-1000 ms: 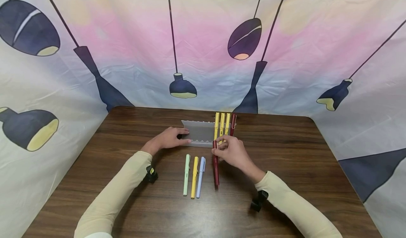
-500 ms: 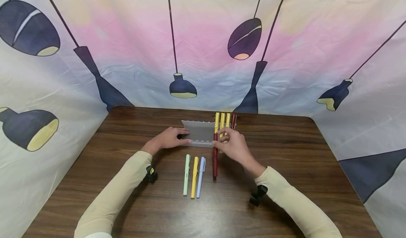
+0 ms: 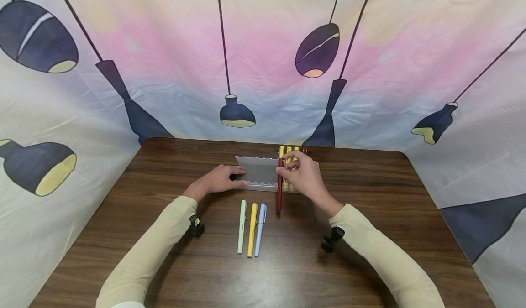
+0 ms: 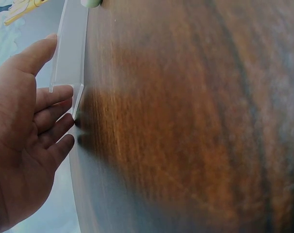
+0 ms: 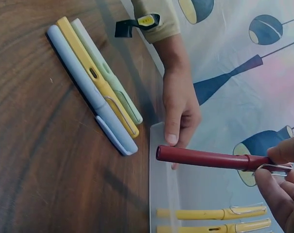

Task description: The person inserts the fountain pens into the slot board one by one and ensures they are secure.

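Observation:
My right hand (image 3: pixel 306 175) pinches a dark red pen (image 5: pixel 200 158) near its clip end, between thumb and fingers. The pen points toward me, over a clear plastic pen tray (image 3: pixel 259 170) with notched edges. Yellow pens (image 5: pixel 205 214) lie side by side in the tray's right part. Another dark red pen (image 3: pixel 304 151) beyond them is mostly hidden by my right hand. At the tray's left end rests my left hand (image 3: pixel 219 178), its thumb along the front side and its fingers (image 4: pixel 54 99) touching the end.
On the dark wooden table (image 3: pixel 349 262), in front of the tray, lie a pale green pen (image 3: pixel 242 228), a yellow pen (image 3: pixel 252 230) and a light blue pen (image 3: pixel 260 230) in a row. A printed cloth (image 3: pixel 176 61) hangs behind the table's far edge.
My right hand has carried the dark red pen away from me, from in front of the tray to over it, beside the yellow pens. The left hand stays put.

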Available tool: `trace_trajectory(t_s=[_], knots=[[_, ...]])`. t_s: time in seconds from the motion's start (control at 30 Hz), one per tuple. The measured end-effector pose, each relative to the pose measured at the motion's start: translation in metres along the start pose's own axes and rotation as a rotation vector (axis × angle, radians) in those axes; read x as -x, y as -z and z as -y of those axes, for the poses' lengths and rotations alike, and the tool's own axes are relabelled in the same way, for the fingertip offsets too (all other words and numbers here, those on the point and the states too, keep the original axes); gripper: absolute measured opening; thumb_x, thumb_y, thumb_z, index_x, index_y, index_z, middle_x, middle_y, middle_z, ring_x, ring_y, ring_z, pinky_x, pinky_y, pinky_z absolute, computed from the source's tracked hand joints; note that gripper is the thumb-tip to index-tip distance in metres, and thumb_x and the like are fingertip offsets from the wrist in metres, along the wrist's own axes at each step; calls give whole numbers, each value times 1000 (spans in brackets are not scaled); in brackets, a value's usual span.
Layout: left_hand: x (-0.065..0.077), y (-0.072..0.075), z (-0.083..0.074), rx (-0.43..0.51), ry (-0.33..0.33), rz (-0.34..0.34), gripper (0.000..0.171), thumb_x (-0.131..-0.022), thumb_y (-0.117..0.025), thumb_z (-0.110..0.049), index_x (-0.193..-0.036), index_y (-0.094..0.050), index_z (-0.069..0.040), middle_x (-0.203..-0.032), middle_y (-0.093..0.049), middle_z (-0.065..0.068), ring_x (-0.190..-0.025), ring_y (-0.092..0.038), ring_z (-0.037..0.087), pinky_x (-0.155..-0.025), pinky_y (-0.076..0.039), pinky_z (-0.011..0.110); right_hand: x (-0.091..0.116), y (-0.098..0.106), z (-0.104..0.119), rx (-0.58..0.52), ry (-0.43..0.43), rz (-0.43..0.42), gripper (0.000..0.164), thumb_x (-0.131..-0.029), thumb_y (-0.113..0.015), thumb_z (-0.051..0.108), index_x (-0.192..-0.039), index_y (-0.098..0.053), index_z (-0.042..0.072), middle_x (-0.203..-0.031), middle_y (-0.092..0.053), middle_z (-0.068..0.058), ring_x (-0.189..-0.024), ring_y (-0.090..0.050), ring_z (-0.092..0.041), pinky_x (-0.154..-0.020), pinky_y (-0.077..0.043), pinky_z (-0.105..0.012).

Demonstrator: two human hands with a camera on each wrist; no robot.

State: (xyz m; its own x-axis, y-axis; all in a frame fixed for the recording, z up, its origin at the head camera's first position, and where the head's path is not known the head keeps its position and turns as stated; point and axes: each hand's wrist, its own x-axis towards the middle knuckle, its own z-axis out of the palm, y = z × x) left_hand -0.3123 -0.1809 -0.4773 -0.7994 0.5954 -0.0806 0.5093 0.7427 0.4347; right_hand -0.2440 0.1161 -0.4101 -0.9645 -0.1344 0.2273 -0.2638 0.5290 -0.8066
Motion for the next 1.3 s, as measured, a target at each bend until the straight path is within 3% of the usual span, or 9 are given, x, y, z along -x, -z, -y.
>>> trace_trajectory(t_s=[0.3, 1.0, 1.3], knots=[[1, 0, -1, 14, -15, -15, 68, -99, -61, -54, -145, -57, -4, -152, -52, 15, -141, -48, 33, -115, -40, 51, -15, -2, -2, 21, 53, -74, 30, -90, -82, 26, -114, -68, 15, -88, -76, -2, -76, -72, -14, -67, -59, -38], [1, -1, -1, 16, -2, -12, 67, -99, -61, -54, -145, -58, -4, -152, -51, 16, -142, -47, 34, -115, -40, 52, -36, -15, -8, 41, 123, -174, 29, -92, -80, 26, -114, -65, 13, -87, -74, -3, -71, -71, -15, -56, -53, -33], [1, 0, -2, 22, 17, -4, 68, -98, -62, -55, -145, -58, -5, -153, -52, 15, -142, -48, 33, -115, -40, 51, -43, -23, -14, 44, 136, -200, 31, -92, -79, 26, -115, -64, 12, -90, -74, -5, -77, -75, -19, -60, -58, -35]])
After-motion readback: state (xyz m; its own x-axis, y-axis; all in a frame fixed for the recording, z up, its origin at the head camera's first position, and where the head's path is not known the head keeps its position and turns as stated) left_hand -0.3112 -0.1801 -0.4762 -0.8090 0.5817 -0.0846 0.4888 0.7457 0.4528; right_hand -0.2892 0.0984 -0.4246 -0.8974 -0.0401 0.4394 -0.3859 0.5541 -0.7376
